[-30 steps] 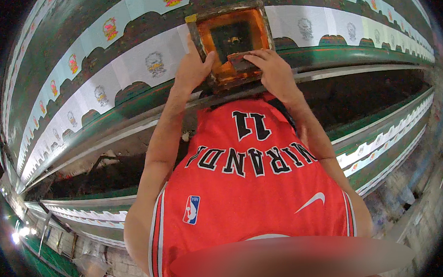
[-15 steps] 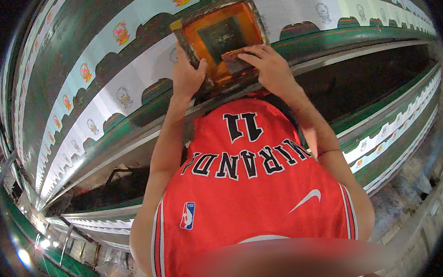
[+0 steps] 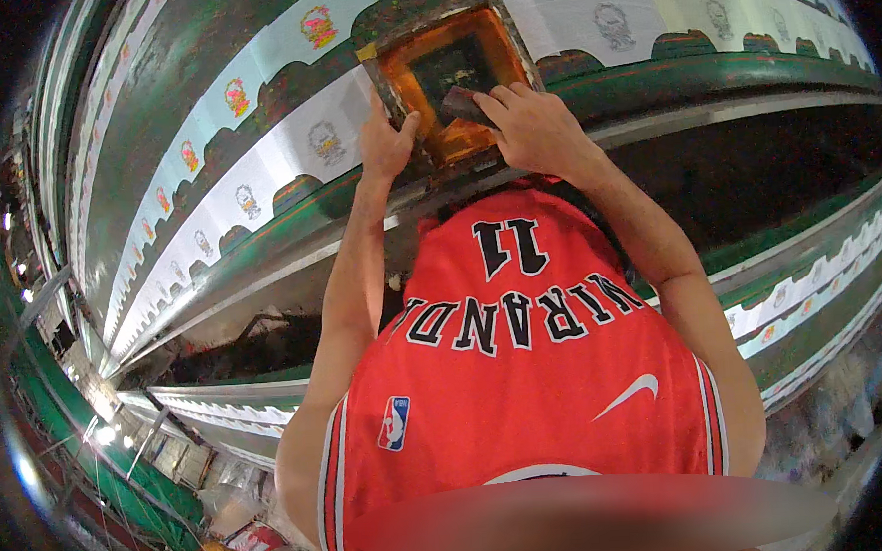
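A screen-printing frame (image 3: 516,40) with an amber mesh and a dark square in its middle lies tilted on the long green table, at the upper middle. My left hand (image 3: 387,147) is closed on the frame's left side, thumb over the edge. In my right hand (image 3: 541,129) is a small dark squeegee (image 3: 464,105), gripped by its near end, over the lower part of the mesh. Its lower edge seems to meet the mesh, though contact is hard to judge. White fabric pieces (image 3: 281,169) with grey outline prints run along the table on both sides of the frame.
A farther row of white pieces bears coloured prints (image 3: 317,28). A pale metal rail (image 3: 722,111) edges the table close to my body. Behind me runs another green table with white pieces (image 3: 791,292). Bags and clutter (image 3: 236,506) sit at the lower left.
My right hand's fingers have curled more around the squeegee, which now slants differently over the mesh. The whole view has shifted slightly. My left hand keeps its hold on the frame.
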Motion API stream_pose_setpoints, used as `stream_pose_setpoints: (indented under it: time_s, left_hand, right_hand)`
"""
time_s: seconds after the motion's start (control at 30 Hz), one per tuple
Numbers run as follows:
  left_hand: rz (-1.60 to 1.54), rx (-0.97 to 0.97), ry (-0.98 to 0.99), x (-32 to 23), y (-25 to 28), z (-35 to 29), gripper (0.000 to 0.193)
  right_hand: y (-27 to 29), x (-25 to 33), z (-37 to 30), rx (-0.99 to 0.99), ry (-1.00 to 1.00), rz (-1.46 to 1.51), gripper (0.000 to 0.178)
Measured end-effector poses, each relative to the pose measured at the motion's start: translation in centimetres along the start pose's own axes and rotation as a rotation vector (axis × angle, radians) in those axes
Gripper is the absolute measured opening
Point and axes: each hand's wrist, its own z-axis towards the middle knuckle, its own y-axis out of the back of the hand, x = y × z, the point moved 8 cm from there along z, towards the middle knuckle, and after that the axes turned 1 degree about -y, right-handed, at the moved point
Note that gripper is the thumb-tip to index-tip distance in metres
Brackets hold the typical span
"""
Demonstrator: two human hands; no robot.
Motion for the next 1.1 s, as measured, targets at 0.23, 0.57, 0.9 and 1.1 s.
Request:
stream_pose_setpoints:
  time_s: [0.23, 0.57, 0.9, 1.1]
  left_hand:
    - [0.097, -0.049, -0.079, -0.3, 0.1, 0.2, 0.096]
    - [-0.012, 0.072, 0.085, -0.7, -1.5, 0.6, 0.101]
    - [0.002, -0.006, 0.041, -1.0, -3.5, 0.5, 0.106]
    - [-0.069, 0.018, 0.065, -1.6, -3.9, 0.6, 0.107]
  right_hand:
    - [-0.7, 2.0, 0.7, -0.023, 0.168, -0.014, 0.047]
    - [1.4, -4.9, 9.7, -0.127, 0.154, 0.041, 0.041]
    - [0.4, -2.8, 2.1, 0.023, 0.139, -0.004, 0.052]
    - [2.1, -2.4, 0.5, 0.064, 0.083, 0.165, 0.05]
